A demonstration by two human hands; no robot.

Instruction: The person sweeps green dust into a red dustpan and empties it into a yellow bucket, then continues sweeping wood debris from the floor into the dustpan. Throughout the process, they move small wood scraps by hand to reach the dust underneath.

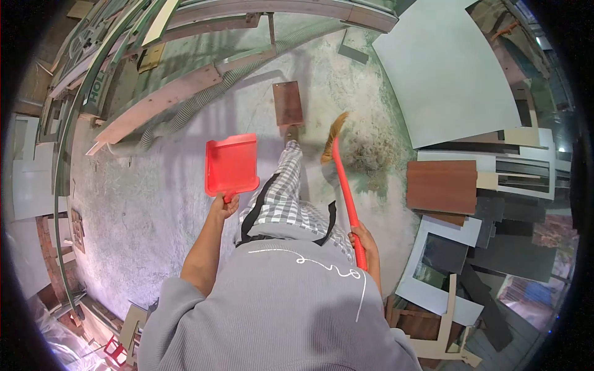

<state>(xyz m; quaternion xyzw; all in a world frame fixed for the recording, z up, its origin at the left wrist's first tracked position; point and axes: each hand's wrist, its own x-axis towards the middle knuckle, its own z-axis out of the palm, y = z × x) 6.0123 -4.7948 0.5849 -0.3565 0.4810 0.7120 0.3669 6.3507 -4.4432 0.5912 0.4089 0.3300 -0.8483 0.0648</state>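
My left hand [223, 206] is closed round the short handle of a red dustpan [231, 164], held out to the left of my legs with its tray facing up. In my right hand [365, 240] is the long red handle of a broom [344, 185], fingers wrapped round it near my hip. The broom's tan bristles [334, 137] point away from me, beside a patch of dark dust [371, 148] on the concrete floor [154, 204]. A brown board [288, 104] lies just in front of my foot.
A grey ribbed hose [192, 106] and a wooden beam [164, 102] run across the front left. To the right stand a large pale panel [455, 74] and stacked boards, among them a reddish-brown one [441, 187]. Long strips of material [117, 46] fill the upper left.
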